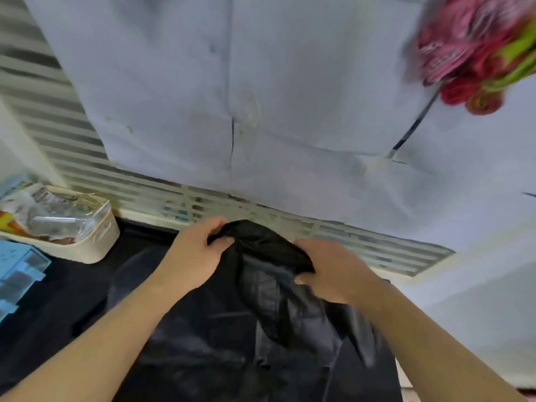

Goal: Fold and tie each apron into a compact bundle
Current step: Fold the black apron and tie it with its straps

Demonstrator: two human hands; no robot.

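**Both hands gathered on a black apron at the far edge of the dark surface**

Right now the black apron [261,300] lies spread over a dark surface [72,300], its lower part flat toward the camera and its upper part bunched into a raised, crumpled ridge near the far edge. The left hand [197,256] is closed on the top of that bunch, thumb and fingers pinching a dark fold of cloth. The right hand [330,271] sits just to the right of the bunch with its fingers curled into the fabric, its grip closed on the apron as well; the fingertips themselves are hidden in the folds. Both bare forearms reach in from the bottom corners of the view, and the cloth between the two hands is gathered up off the surface.

Behind the hands, a pale slatted panel [116,181] runs along the back of the surface. A light blue-grey garment [261,97] with a button placket hangs above it and fills most of the upper view. At the upper right, a blurred bundle of pink, red and green fabric [475,50] hangs beside the garment.

On the left of the surface stands a cream basket [98,245] with a slot handle, holding crinkled clear packaging [55,216]. A light blue plastic box [20,271] sits just below the basket at the left edge, well apart from the apron.
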